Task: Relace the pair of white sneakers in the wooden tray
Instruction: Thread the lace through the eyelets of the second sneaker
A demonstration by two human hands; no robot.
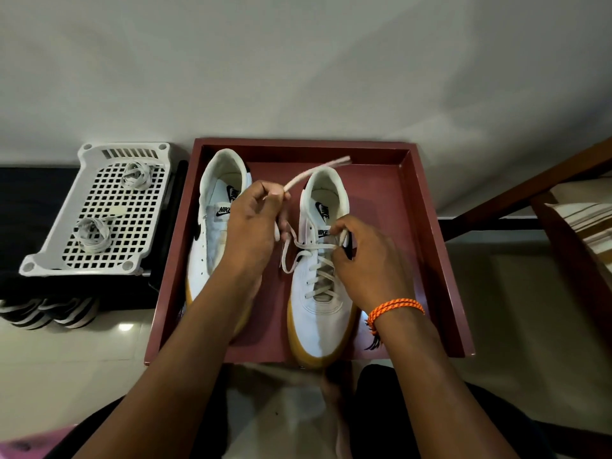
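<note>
Wooden tray (427,233), dark red, on the tiled floor (516,326), against the wall. Two white sneakers inside it, side by side, toes toward the viewer, gum-coloured soles.

Left sneaker (212,233): no lace fitted, tongue exposed, partly covered by the left forearm.

Right sneaker (319,313): white lace (318,260) crossed through the lower eyelets, upper eyelets not yet threaded.

Left hand (255,223): raised between the two sneakers, grip clenched around one free end of the lace, which runs up and away from the fist toward the tray's far wall, its tip blurred.

Right hand (367,256): over the upper eyelets of the right sneaker, fingertips pinching the lace at the eyelet row on the shoe's right side. Orange cord bracelet (395,309) on this wrist.

White perforated plastic basket (99,207), left of the tray, inverted on a black surface. Two coiled laces (92,235) on top of it, one near, one far, well apart.

Dark striped shoes (46,313) on the floor below the basket. Wooden furniture (563,246) at the right edge.
</note>
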